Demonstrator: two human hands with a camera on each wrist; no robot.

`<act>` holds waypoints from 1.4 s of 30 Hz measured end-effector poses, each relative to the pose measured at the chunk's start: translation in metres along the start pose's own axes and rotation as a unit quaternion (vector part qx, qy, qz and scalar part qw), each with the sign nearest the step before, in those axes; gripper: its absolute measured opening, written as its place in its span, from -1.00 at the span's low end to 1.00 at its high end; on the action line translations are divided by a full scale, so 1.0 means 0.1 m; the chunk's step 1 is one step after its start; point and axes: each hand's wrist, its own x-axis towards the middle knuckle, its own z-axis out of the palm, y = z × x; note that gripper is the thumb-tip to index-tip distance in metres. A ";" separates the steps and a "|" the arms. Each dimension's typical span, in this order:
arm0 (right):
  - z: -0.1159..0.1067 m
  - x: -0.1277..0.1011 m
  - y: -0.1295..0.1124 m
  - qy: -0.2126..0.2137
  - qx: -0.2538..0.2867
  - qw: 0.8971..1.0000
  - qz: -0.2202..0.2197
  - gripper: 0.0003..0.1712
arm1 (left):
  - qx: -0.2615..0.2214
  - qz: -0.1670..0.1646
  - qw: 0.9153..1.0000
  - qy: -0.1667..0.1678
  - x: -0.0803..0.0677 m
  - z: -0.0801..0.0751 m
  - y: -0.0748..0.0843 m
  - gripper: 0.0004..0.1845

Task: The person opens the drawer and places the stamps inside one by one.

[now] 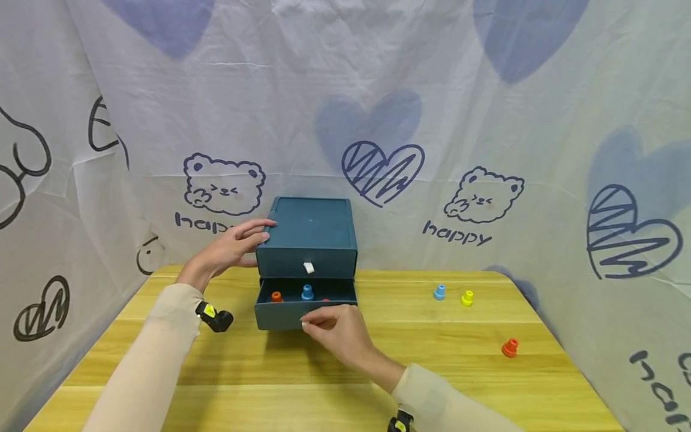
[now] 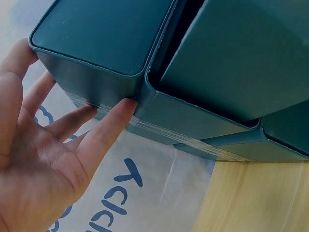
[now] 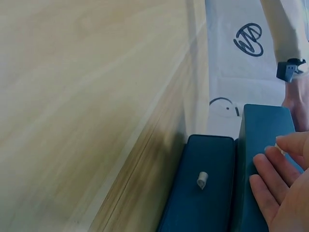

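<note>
Left hand is bracing the drawer box with straight fingers flat against its left side, gripping nothing. Lower drawer is sitting part open with an orange peg and a blue peg inside. Right hand is pinching the drawer's front, likely sliding it. Next move probably needs a straight push or pull while the box stays braced.

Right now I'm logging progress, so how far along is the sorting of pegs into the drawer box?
Done: an orange peg and a blue peg sit in the open lower drawer. In hand: the left hand steadies the drawer box; the right hand is at the drawer front. Left: blue, yellow and orange pegs on the table.
</note>
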 end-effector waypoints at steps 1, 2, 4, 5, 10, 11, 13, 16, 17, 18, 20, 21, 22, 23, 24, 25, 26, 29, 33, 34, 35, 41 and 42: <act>0.00 0.02 0.01 0.003 0.001 1.000 -0.001 -0.88 | -0.001 0.000 1.000 0.000 0.01 -0.01 0.00 -0.34; 0.00 0.03 0.02 0.006 0.001 1.000 -0.001 -0.88 | -0.003 0.001 1.000 -0.002 0.01 -0.01 0.00 -0.34; 0.01 0.06 0.05 0.014 -0.001 1.000 -0.003 -0.87 | -0.005 0.004 1.000 -0.003 0.02 -0.02 0.00 -0.34; 0.02 0.08 0.06 0.018 -0.001 1.000 -0.004 -0.87 | -0.006 0.005 1.000 -0.003 0.02 -0.02 0.00 -0.34; 0.06 0.14 0.10 0.030 -0.003 1.000 -0.003 -0.86 | -0.004 0.009 1.000 -0.005 0.01 -0.02 0.00 -0.35; 0.07 0.15 0.11 0.031 -0.002 1.000 -0.003 -0.86 | -0.003 0.008 1.000 -0.005 0.01 -0.01 0.00 -0.35; 0.09 0.17 0.13 0.034 0.000 0.999 -0.001 -0.86 | -0.001 0.007 1.000 -0.007 -0.01 0.00 -0.01 -0.35; 0.11 0.20 0.16 0.038 0.001 0.999 0.003 -0.86 | -0.002 0.007 1.000 -0.008 -0.03 0.01 -0.02 -0.34; 0.12 0.21 0.16 0.039 0.001 0.999 0.005 -0.86 | -0.002 0.007 1.000 -0.008 -0.04 0.01 -0.03 -0.34; 0.12 0.22 0.17 0.040 0.001 0.999 0.006 -0.86 | -0.002 0.007 1.000 -0.009 -0.04 0.01 -0.03 -0.35; 0.12 0.25 0.18 0.040 0.000 0.999 0.008 -0.86 | -0.003 0.006 1.000 -0.010 -0.04 0.01 -0.03 -0.35; 0.11 0.26 0.19 0.041 0.000 0.999 0.008 -0.86 | -0.004 0.007 1.000 -0.010 -0.03 0.01 -0.03 -0.35; 0.11 0.28 0.19 0.042 -0.001 0.999 0.006 -0.86 | -0.004 0.007 1.000 -0.010 -0.03 0.00 -0.03 -0.35; 0.11 0.29 0.19 0.043 -0.001 0.999 0.005 -0.86 | -0.004 0.008 1.000 -0.010 -0.02 0.00 -0.02 -0.35; 0.10 0.31 0.20 0.045 -0.003 0.999 0.004 -0.86 | -0.004 0.009 1.000 -0.010 -0.02 0.00 -0.02 -0.35; 0.10 0.32 0.20 0.046 -0.006 0.999 0.004 -0.86 | -0.004 0.010 1.000 -0.009 -0.01 0.00 -0.02 -0.35; 0.10 0.33 0.20 0.048 -0.009 0.999 0.004 -0.86 | -0.003 0.012 1.000 -0.009 0.00 -0.01 -0.02 -0.35; 0.10 0.36 0.21 0.051 -0.018 0.999 0.009 -0.87 | -0.001 0.012 1.000 -0.010 0.01 -0.01 -0.02 -0.36; 0.10 0.38 0.23 0.052 -0.027 0.998 0.012 -0.87 | 0.003 0.012 1.000 -0.009 0.01 -0.01 -0.01 -0.36; 0.10 0.39 0.23 0.053 -0.027 0.998 0.012 -0.87 | 0.004 0.011 1.000 -0.009 0.00 -0.01 0.00 -0.36; 0.10 0.39 0.24 0.053 -0.029 0.998 0.011 -0.87 | 0.005 0.011 1.000 -0.009 0.00 0.00 0.00 -0.37; 0.11 0.40 0.26 0.054 -0.030 0.998 0.008 -0.87 | 0.029 0.011 0.999 -0.008 0.01 0.01 0.07 -0.39; 0.11 0.41 0.26 0.054 -0.029 0.998 0.006 -0.87 | 0.034 0.010 0.999 -0.007 0.01 0.01 0.08 -0.39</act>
